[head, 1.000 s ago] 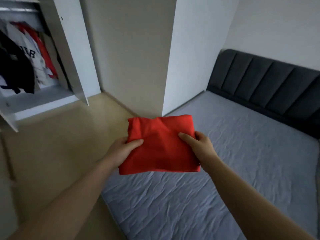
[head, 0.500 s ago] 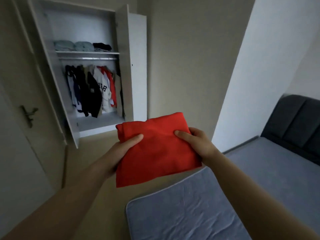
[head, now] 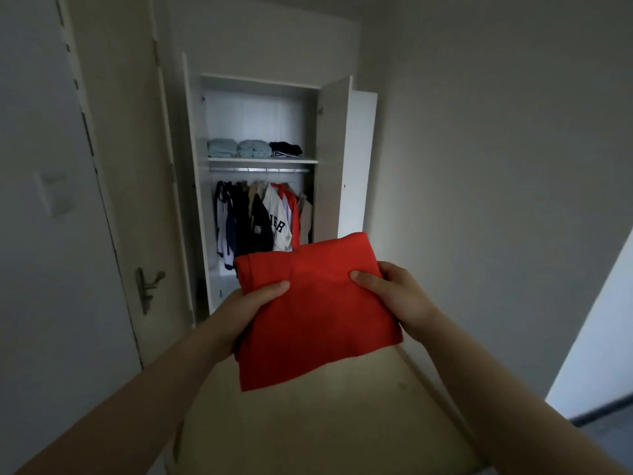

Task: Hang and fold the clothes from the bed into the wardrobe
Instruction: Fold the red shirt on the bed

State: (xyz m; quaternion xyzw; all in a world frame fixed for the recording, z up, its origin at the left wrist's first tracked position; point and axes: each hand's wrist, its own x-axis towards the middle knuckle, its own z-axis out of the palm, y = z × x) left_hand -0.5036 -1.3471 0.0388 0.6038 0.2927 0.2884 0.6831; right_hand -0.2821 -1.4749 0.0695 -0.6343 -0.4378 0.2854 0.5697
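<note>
A folded red garment (head: 315,310) is held flat in front of me, above the floor. My left hand (head: 250,308) grips its left edge, thumb on top. My right hand (head: 394,296) grips its right edge the same way. Straight ahead stands the open white wardrobe (head: 260,84). Its shelf (head: 262,160) carries three folded piles, two light blue and one dark. Below the shelf, several garments (head: 260,217) hang from a rail; the red garment hides their lower right part.
A closed door with a metal handle (head: 147,289) is on the left, a wall switch (head: 51,193) beside it. The wardrobe's right door (head: 330,159) stands open. Beige floor (head: 325,423) runs toward the wardrobe. A white wall corner (head: 596,354) is at the right.
The view has swung left, away from the bed, until the wardrobe is straight ahead and nearer. Both hands kept their hold on the red garment.
</note>
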